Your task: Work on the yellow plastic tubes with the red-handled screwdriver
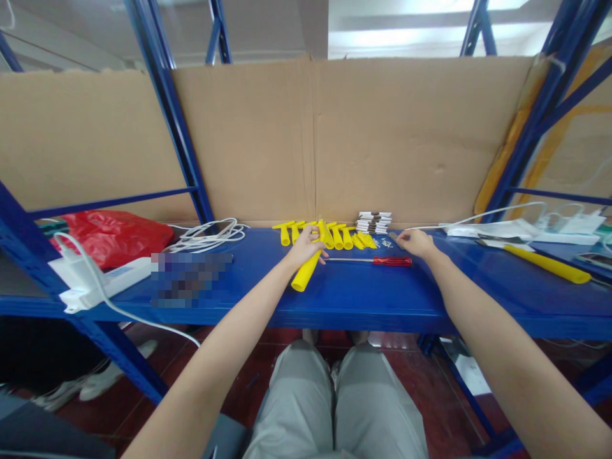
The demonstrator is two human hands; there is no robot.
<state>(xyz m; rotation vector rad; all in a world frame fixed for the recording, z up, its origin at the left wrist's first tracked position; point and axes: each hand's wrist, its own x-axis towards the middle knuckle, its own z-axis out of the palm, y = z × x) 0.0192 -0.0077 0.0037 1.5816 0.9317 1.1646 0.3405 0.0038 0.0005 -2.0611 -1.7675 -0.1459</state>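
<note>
- The left hand (307, 245) grasps a yellow tube (304, 275), its fingers wrapped about the middle; the tube's open end tilts toward the near left, over the shelf (268, 287).
- The right hand (415, 242) is at the shelf's far side, fingertips down beside a small dark piece (393, 236); I cannot tell whether they pinch it or only touch it.
- More yellow pieces (347, 240) lie in a row at the far side, left of the white stack (374, 223).
- A red screwdriver (392, 261) lies between the hands, handle to the right, in neither grip.
- Small white bits (386, 243) lie loose just nearer than the stack.
- As for progress, one tube is in hand and the work seems partway: the row holds several pieces, and the stack and bits remain out. Which pieces are finished and which are waiting is too small to tell.
- A yellow-handled tool (549, 263) lies well to the right, apart from both hands.
</note>
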